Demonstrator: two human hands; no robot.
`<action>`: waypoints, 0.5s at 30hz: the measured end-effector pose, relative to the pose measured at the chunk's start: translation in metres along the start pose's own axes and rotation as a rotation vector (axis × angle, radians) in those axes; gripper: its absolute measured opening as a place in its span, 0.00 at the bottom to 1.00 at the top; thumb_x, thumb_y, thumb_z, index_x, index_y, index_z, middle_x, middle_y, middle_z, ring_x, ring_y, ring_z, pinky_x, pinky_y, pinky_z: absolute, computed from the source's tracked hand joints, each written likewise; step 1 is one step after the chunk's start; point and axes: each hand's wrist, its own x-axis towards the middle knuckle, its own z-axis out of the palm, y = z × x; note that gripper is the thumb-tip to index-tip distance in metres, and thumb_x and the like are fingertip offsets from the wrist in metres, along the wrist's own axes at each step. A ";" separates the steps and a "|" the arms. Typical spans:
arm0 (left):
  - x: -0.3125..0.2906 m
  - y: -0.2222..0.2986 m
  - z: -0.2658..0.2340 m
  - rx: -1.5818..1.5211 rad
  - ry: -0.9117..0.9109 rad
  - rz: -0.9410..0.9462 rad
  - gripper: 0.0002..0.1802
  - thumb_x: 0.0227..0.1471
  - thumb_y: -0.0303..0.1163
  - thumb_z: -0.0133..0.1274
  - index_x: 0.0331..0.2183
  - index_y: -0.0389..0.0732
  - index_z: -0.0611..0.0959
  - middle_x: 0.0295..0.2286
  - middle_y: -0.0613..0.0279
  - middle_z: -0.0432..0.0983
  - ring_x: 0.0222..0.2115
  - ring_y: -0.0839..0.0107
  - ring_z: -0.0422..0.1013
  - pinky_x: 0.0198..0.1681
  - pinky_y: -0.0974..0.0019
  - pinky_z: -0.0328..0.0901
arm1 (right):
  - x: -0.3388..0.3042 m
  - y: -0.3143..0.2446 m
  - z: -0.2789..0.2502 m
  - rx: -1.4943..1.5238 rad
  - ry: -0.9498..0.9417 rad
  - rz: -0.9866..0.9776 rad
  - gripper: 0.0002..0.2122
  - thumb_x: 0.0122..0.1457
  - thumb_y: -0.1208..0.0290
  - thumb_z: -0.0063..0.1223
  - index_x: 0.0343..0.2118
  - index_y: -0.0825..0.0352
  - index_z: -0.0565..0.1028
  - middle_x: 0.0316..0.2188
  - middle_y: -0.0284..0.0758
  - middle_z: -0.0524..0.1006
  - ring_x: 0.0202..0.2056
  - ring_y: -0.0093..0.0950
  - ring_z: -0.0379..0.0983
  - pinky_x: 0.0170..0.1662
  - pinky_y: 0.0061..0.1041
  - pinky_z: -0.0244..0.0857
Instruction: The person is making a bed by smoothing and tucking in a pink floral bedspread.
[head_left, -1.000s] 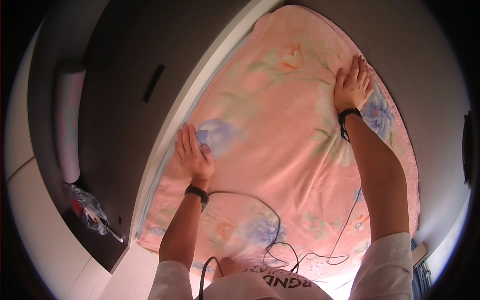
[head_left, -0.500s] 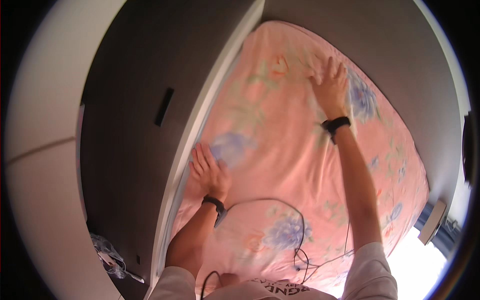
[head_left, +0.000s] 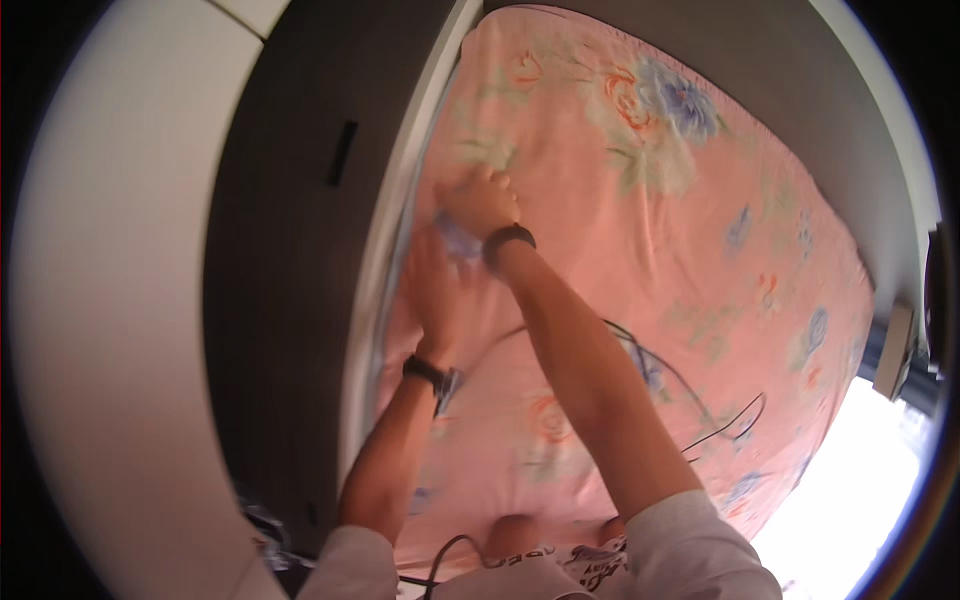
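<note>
A pink floral fitted sheet [head_left: 590, 260] covers the mattress, with soft folds across it. My left hand [head_left: 432, 290] is low over the sheet's left edge, beside the bed frame; motion smears its fingers. Just beyond it is my right hand [head_left: 482, 203], its fingers curled in over a blue flower in the print. Whether cloth is caught in them is hidden. Each wrist wears a dark band. A thin dark cable [head_left: 680, 378] lies across the sheet and passes behind my right forearm.
A pale bed rail [head_left: 385, 250] runs along the left side, next to a dark panel [head_left: 290, 260] with a black handle. A dark headboard-like panel [head_left: 800, 110] borders the far and right sides. Clear plastic wrapping [head_left: 268, 530] lies at lower left. Bright light enters at lower right.
My right hand has swung left from the far right of the sheet to beside my left hand, and its spread fingers have curled. The left hand has moved slightly farther forward. The view has shifted.
</note>
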 end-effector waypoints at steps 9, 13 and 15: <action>0.021 -0.074 -0.082 0.195 -0.104 -0.010 0.50 0.44 0.46 0.63 0.64 0.45 0.60 0.64 0.47 0.51 0.65 0.45 0.46 0.65 0.41 0.46 | 0.011 0.006 -0.011 -0.121 -0.080 0.128 0.36 0.48 0.43 0.60 0.54 0.67 0.72 0.62 0.54 0.60 0.61 0.51 0.60 0.62 0.45 0.56; 0.022 -0.072 -0.073 0.174 -0.049 -0.003 0.46 0.47 0.49 0.60 0.64 0.45 0.62 0.64 0.47 0.52 0.65 0.45 0.47 0.65 0.41 0.45 | 0.028 0.029 0.004 -0.209 -0.097 0.033 0.30 0.54 0.42 0.54 0.48 0.67 0.77 0.63 0.55 0.57 0.63 0.50 0.58 0.63 0.44 0.55; 0.024 -0.081 -0.093 0.236 -0.068 -0.016 0.44 0.48 0.48 0.59 0.63 0.46 0.63 0.64 0.47 0.53 0.65 0.45 0.48 0.65 0.41 0.45 | -0.003 -0.028 -0.033 -0.142 -0.260 -0.080 0.28 0.60 0.48 0.43 0.57 0.64 0.70 0.62 0.48 0.64 0.61 0.47 0.61 0.61 0.46 0.58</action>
